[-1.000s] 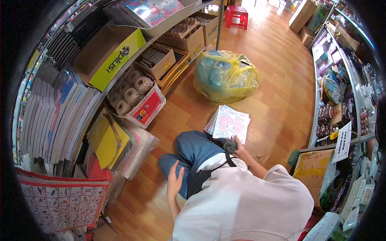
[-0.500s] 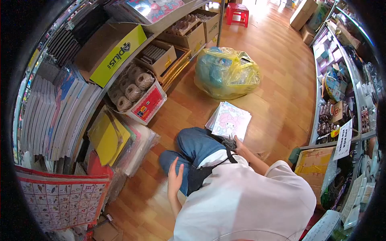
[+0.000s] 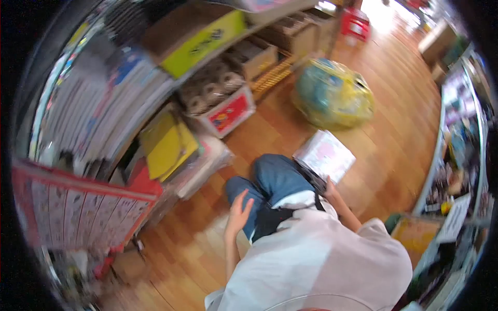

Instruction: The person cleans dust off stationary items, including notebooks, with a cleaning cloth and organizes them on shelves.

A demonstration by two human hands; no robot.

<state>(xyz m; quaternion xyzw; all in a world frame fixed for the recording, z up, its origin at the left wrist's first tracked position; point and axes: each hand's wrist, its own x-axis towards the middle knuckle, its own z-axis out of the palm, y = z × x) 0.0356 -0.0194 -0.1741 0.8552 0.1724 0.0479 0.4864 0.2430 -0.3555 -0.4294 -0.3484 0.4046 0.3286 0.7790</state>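
Observation:
My left hand [image 3: 238, 213] is raised beside my bent knee in blue jeans [image 3: 277, 176], its fingers stretched and apart, with nothing in it. Low at the near corner of a small stack of square picture booklets [image 3: 328, 158] is my right hand [image 3: 330, 191], a fingertip right at the edge. The top booklet has a pink cartoon figure on white, smeared by motion. A dark grey crumpled thing [image 3: 313, 179] lies between that hand and my leg. Most of the right hand's fingers are hidden or blurred.
A full yellow plastic bag [image 3: 337, 96] sits on the wooden floor [image 3: 399, 150] beyond the booklets. Shelves hold books [image 3: 104, 109] and a box of twine rolls [image 3: 228, 114] on the left. Another shelf [image 3: 441, 171] runs along the right. A red stool [image 3: 355, 25] stands far back.
The view has swung, so the whole scene sits further right and is blurred. Both hands keep about the same places relative to my legs and the booklets.

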